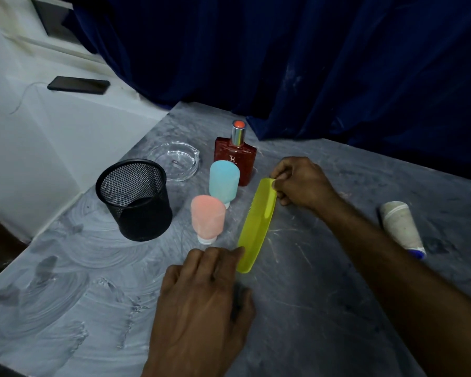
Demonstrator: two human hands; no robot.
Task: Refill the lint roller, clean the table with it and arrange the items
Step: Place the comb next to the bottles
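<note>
Nearest, left hand (201, 303) flat on the grey table (324, 308), fingers loose, fingertips touching the near end of the yellow comb (256, 227). Beyond, right hand (299, 183) pinching the comb's far end. Lint roller (401, 228) lying well right. Left of comb: pink bottle (207, 220), blue bottle (224, 180), black mesh cup (135, 198); farther, red perfume bottle (235, 156), glass ashtray (176, 160).
</note>
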